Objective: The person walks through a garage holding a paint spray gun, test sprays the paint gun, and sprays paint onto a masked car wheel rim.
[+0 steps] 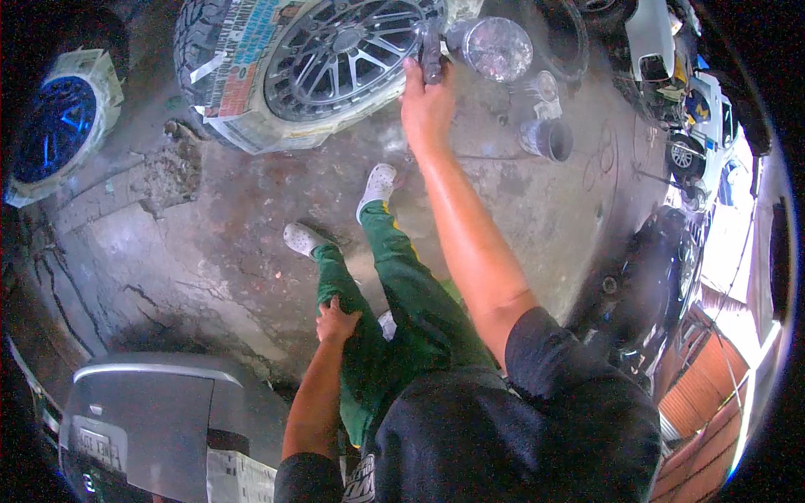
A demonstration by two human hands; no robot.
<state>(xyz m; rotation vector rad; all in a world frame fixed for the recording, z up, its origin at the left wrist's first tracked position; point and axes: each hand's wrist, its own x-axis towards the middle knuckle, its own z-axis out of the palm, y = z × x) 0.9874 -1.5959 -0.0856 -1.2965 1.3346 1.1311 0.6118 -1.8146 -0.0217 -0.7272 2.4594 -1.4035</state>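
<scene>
At the top, my right hand is closed round the dark handle of a spray gun, whose round, paint-smeared cup sticks out to the right. Just left of the gun lies a silver multi-spoke wheel rim, with sheets of newspaper masking its tyre. My left hand rests on my green trouser leg near the knee, fingers apart and holding nothing.
A blue rim masked with paper is at the far left. An open can stands on the stained concrete floor, right of my right arm. A grey car panel fills the lower left. Vehicles, including a white one, line the right.
</scene>
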